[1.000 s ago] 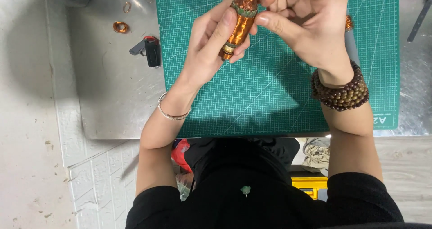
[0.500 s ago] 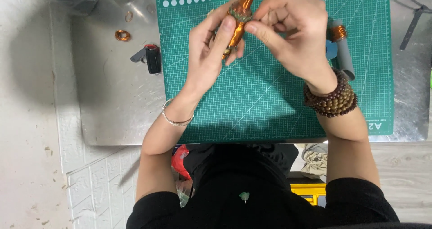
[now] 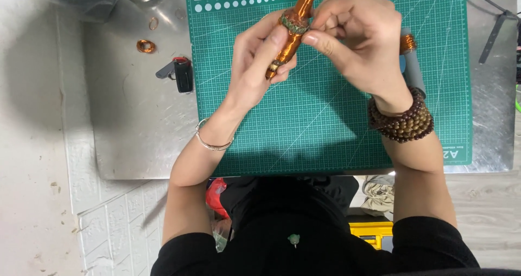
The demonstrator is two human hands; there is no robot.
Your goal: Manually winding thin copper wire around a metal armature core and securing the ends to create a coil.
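Nearest the camera is the person's black long-sleeved top (image 3: 304,243), and beyond it the near edge of the metal-topped table (image 3: 135,140). On the table lies a green gridded cutting mat (image 3: 325,140), over which both forearms reach. The left wrist wears a thin silver bangle (image 3: 213,141); the right wrist wears stacked brown bead bracelets (image 3: 402,120).

Above the mat, the left hand (image 3: 255,70) wraps its fingers around the lower part of a long, copper-coloured, wire-wound rod (image 3: 290,34), holding it tilted, its upper end pointing away toward the far edge of the mat. The right hand (image 3: 358,43) pinches with thumb and forefinger closed on a greenish ring (image 3: 296,22) that sits around the rod near its middle. The rod is lifted clear of the mat.

Just beyond the right wrist, a grey tube with a copper coil at its far end (image 3: 411,62) lies on the mat. To the left, on bare metal, rest a small black and grey tool (image 3: 179,72) and, farther off, a small copper wire coil (image 3: 145,46).
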